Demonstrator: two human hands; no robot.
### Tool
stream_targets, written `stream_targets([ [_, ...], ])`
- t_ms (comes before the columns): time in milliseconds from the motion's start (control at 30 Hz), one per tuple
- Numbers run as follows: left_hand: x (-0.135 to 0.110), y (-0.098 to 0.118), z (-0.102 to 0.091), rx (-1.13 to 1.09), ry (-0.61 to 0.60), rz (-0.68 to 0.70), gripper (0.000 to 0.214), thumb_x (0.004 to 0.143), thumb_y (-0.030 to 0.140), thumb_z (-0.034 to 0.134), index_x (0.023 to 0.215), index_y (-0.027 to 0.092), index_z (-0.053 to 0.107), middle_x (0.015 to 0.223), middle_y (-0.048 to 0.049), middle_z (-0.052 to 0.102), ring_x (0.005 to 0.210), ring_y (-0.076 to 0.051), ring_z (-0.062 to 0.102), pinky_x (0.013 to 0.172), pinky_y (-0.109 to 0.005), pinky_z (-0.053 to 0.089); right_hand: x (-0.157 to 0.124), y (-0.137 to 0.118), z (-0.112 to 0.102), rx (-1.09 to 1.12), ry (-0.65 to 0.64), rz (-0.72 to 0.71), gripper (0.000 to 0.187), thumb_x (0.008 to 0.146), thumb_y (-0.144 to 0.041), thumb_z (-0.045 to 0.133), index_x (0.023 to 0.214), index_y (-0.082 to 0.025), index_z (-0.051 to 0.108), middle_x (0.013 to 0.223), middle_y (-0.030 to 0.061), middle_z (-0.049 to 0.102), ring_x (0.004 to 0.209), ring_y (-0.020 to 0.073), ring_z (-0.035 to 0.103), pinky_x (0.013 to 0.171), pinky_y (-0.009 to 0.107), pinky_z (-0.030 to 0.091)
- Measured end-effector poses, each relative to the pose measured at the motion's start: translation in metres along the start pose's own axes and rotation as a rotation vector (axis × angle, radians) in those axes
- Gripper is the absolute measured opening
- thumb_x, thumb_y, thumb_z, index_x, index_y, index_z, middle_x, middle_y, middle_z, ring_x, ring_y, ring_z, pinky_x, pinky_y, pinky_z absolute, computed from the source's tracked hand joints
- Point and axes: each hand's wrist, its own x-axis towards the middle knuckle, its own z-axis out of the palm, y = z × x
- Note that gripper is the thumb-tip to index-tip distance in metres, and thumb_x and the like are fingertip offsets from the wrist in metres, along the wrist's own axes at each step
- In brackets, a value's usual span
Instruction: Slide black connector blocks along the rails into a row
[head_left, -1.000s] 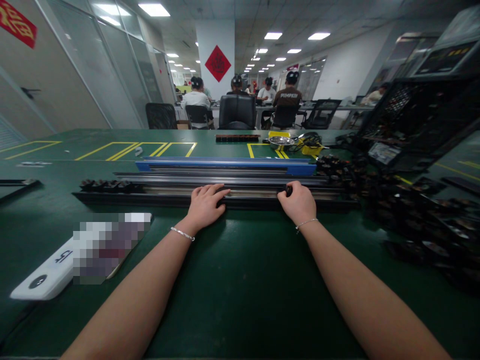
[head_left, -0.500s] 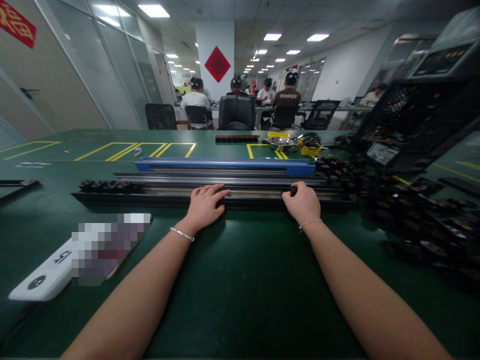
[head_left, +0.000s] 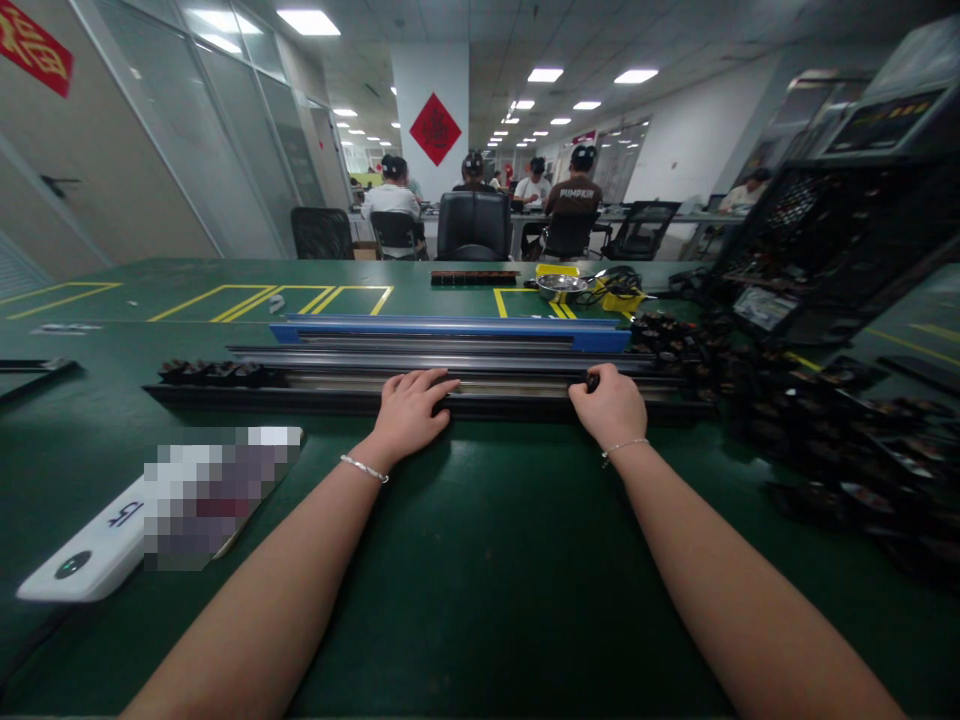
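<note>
Room: office, with people (head_left: 576, 195) seated beyond the green counter (head_left: 480, 560); clock centred between the hands, 12 pointing away from the wearer.
Right fingers: thumb and forefinger of the right hand (head_left: 611, 405) pinch a small black piece (head_left: 592, 382) at 3 o'clock, over the long rail; whether it sits inside the channel cannot be told.
Left fingers: loosely spread, the left hand (head_left: 411, 412) rests on the rail at 9 o'clock.
Long rail (head_left: 517, 407): dark, running from 9 to 3 beneath both hands.
Step in hand: apparently placing or sliding the pinched piece along the rail, the left hand bracing.
Next move: seems to call for a light, level pinch in line with the channel, the rail held steady.
Black row (head_left: 217, 373): several similar-looking pieces at the rail's 9 o'clock end.
Blue beam (head_left: 450, 328): 12 o'clock, behind the rail.
Dark heap (head_left: 825, 410): many jumbled parts, 3 o'clock.
Steel bowl (head_left: 562, 285): 1 o'clock, farther off.
</note>
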Motion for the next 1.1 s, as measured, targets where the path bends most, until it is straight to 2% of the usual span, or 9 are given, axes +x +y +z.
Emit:
stream_targets([
  [367,0.001,-0.001,0.002,0.015,0.001,-0.001,0.047,0.083,0.034,0.048,0.130,0.036,0.052,0.143,0.0016,0.048,0.128,-0.024,0.042,0.105,-0.047,0.026,0.001,0.003,-0.002,-0.014,-0.009,-0.013,0.029,0.079,-0.041,0.049,0.096,-0.019,0.061,0.091,0.0099,0.064,0.092,0.0264,0.057,0.078,0.036,0.042],
  [1100,0.000,-0.001,0.002,0.018,0.013,0.012,0.047,0.083,0.034,0.048,0.129,0.035,0.053,0.142,0.0010,0.048,0.127,-0.025,0.043,0.104,-0.047,0.026,0.006,0.013,-0.002,-0.040,0.012,0.052,0.034,0.076,-0.033,0.050,0.104,-0.017,0.061,0.093,0.0117,0.064,0.094,0.0277,0.057,0.081,0.038,0.041],
])
